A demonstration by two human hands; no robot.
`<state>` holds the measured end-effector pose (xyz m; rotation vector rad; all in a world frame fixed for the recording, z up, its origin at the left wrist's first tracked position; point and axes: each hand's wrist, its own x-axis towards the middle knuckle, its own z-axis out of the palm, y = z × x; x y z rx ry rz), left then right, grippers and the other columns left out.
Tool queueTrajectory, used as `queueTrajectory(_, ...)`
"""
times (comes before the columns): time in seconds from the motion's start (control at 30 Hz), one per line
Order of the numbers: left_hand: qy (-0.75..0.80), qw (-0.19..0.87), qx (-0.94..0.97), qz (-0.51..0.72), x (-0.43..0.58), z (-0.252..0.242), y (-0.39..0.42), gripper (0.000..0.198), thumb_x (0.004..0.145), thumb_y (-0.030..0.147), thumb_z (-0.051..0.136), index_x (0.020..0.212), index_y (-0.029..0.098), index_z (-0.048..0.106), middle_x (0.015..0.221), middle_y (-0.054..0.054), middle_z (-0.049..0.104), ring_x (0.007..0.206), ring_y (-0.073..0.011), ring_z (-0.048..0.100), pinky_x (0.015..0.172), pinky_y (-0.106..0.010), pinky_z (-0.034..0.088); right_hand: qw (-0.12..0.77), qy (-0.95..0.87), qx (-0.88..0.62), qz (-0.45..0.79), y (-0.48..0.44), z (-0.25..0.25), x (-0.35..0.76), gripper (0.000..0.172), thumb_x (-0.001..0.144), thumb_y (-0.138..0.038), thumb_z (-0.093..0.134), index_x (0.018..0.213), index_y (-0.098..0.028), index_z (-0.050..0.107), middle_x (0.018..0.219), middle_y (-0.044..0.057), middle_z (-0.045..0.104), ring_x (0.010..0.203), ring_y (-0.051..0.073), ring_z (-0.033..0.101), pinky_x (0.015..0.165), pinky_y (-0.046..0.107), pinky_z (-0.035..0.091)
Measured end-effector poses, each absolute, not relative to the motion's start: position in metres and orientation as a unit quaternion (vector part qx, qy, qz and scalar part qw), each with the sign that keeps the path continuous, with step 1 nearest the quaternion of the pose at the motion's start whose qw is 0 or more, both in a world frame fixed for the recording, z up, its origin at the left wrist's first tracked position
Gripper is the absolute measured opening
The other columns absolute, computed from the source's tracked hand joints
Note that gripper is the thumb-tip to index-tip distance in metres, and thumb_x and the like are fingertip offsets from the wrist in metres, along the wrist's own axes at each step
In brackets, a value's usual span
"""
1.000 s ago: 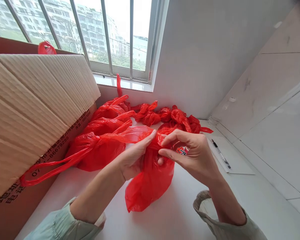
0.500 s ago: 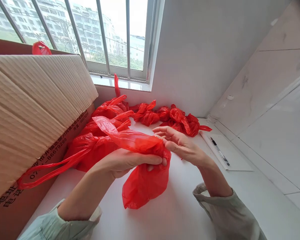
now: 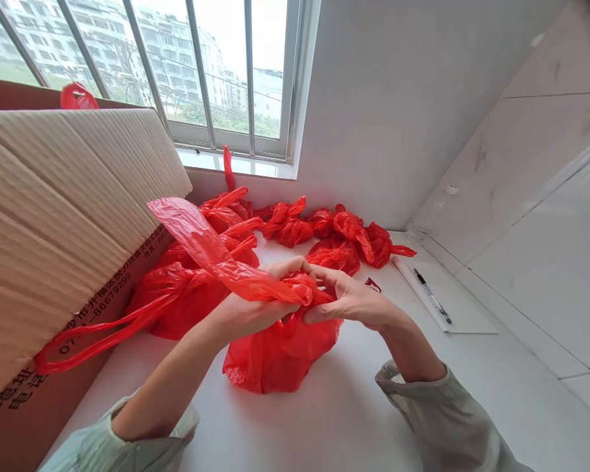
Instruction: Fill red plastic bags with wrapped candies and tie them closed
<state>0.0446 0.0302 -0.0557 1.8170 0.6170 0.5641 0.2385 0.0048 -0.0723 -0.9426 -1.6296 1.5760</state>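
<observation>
Hidden: what is inside the bag (image 3: pixel 280 357) does not show; the fingers overlap behind its bunched neck, where some tips are lost.
Cut off: the box (image 3: pixel 73 170) runs past the left edge; a red loop (image 3: pixel 78 97) pokes above its rim, the rest unseen.
Writing: black Chinese characters and "86679299" on the box, partly covered by a handle; the printed scrap (image 3: pixel 372 284) beyond the right wrist is too small to read.
Left hand (image 3: pixel 250 313): reaches in from lower left, thumb along the neck, closed on the bag.
Right hand (image 3: pixel 351 298): comes from lower right, thumb and fingers curled, pinching the neck.
Bag: in front, over the table (image 3: pixel 349 419), below both hands; a long handle flares up leftward.
Around: other bags (image 3: pixel 177 301) beside the box; pen (image 3: pixel 432 295) on paper (image 3: pixel 472 314), right.
</observation>
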Motion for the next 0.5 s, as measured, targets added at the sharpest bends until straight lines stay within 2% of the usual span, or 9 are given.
queueTrajectory(0.1,0.276,0.564,0.744,0.227,0.0443,-0.0547,0.0312,0.010,0.085,0.026,0.059,0.087,0.021,0.050,0.068,0.006,0.053,0.057,-0.0087,0.049,0.051,-0.020,0.038,0.319,-0.619,-0.364,0.619,0.0057,-0.0738,0.2392,0.023,0.071,-0.019,0.076,0.092,-0.019,0.068,0.085,-0.001,0.064,0.087,0.016,0.059,0.088,0.032,0.044)
queueTrajectory(0.2,0.282,0.529,0.757,0.258,0.0445,-0.0562,0.0324,0.011,0.082,0.026,0.060,0.085,0.021,0.051,0.067,0.006,0.053,0.056,-0.0093,0.051,0.050,-0.020,0.040,0.320,-0.618,-0.394,0.600,0.0063,-0.0754,0.2403,0.012,0.072,-0.022,0.074,0.080,-0.018,0.066,0.077,-0.003,0.058,0.078,0.014,0.054,0.079,0.028,0.041)
queueTrajectory(0.3,0.310,0.453,0.775,0.312,0.0470,-0.0594,0.0328,0.003,0.080,0.018,0.053,0.080,0.020,0.053,0.068,0.006,0.053,0.054,-0.0080,0.048,0.046,-0.018,0.037,0.317,-0.628,-0.433,0.563,0.0054,-0.0742,0.2402,0.016,0.075,-0.025,0.070,0.068,-0.017,0.058,0.067,-0.005,0.045,0.067,0.010,0.041,0.065,0.025,0.033)
queueTrajectory(0.33,0.319,0.421,0.782,0.330,0.0483,-0.0603,0.0328,0.007,0.078,0.014,0.050,0.078,0.020,0.053,0.068,0.006,0.053,0.055,-0.0079,0.047,0.046,-0.017,0.036,0.316,-0.631,-0.439,0.556,0.0047,-0.0731,0.2399,0.019,0.076,-0.025,0.069,0.066,-0.017,0.055,0.067,-0.005,0.042,0.066,0.010,0.038,0.063,0.025,0.031)
queueTrajectory(0.43,0.325,0.340,0.802,0.369,0.0521,-0.0622,0.0332,0.018,0.071,0.006,0.046,0.076,0.020,0.056,0.075,0.003,0.054,0.065,-0.0093,0.047,0.050,-0.017,0.036,0.321,-0.637,-0.429,0.554,0.0023,-0.0696,0.2387,0.018,0.078,-0.027,0.069,0.068,-0.017,0.056,0.072,-0.003,0.046,0.071,0.011,0.042,0.066,0.025,0.034)
queueTrajectory(0.5,0.322,0.333,0.802,0.377,0.0532,-0.0629,0.0337,0.019,0.069,0.005,0.045,0.077,0.019,0.055,0.079,0.002,0.053,0.068,-0.0103,0.047,0.051,-0.018,0.037,0.340,-0.626,-0.423,0.561,0.0015,-0.0692,0.2379,0.012,0.078,-0.027,0.071,0.081,-0.019,0.062,0.084,-0.001,0.054,0.080,0.014,0.049,0.072,0.026,0.039)
